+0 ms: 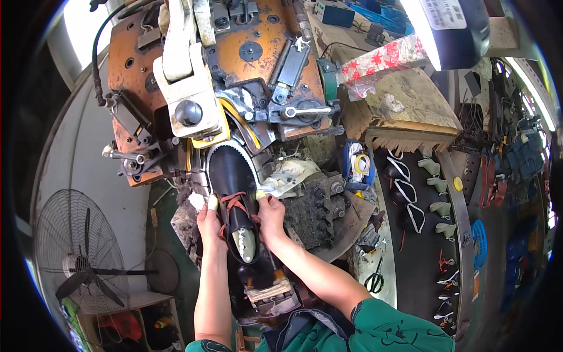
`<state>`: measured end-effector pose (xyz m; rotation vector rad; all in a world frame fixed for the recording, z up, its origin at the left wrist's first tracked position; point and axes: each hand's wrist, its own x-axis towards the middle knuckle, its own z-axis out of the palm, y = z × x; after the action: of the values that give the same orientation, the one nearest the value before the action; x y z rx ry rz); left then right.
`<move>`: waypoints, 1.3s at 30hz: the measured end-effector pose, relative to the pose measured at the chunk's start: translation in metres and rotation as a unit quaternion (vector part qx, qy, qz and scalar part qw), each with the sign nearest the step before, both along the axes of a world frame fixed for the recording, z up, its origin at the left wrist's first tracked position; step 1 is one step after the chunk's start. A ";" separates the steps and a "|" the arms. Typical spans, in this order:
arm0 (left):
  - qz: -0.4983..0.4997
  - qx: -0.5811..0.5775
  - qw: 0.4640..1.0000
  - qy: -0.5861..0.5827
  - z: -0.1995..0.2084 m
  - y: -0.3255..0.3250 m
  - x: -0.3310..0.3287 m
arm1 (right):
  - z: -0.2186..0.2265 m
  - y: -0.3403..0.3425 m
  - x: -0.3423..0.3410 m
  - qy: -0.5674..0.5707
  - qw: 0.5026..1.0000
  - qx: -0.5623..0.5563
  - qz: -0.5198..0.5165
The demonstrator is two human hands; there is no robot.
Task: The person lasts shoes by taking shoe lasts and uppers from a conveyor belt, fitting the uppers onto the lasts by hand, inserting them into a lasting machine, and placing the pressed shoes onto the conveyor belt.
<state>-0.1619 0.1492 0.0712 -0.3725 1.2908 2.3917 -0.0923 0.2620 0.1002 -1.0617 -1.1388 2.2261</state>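
In the head view, a glossy black shoe upper with a white-beaded edge is positioned at the centre, its toe directed to the far side, beneath the cream metal arm of an orange-plated machine. Rust-red laces are crossed over it, and a grey-green shoe last is seen in its near opening. The upper's left edge is grasped by the fingers of the left hand, its right edge by those of the right hand; yellow coverings are worn on both uppermost digits. Black-handled scissors are placed at near right, beside a dark belt bearing shoe parts.
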 end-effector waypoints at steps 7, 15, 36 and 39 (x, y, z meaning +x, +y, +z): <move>0.011 -0.009 1.000 -0.017 0.018 0.008 -0.006 | -0.005 0.003 -0.008 0.013 1.000 -0.028 -0.002; 0.010 0.009 1.000 -0.020 0.013 0.006 -0.007 | 0.009 0.004 -0.010 0.002 1.000 -0.030 -0.008; -0.282 -0.131 0.945 -0.100 -0.269 -0.136 0.123 | -0.056 0.064 0.082 0.007 0.998 0.016 0.066; -0.311 -0.171 0.931 -0.080 -0.274 -0.127 0.144 | -0.046 0.077 0.098 -0.008 0.997 0.028 0.067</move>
<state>-0.0176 0.0219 -0.2026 -0.2025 1.4777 1.5849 0.0057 0.3387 0.0545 -1.0094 -1.3059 2.2763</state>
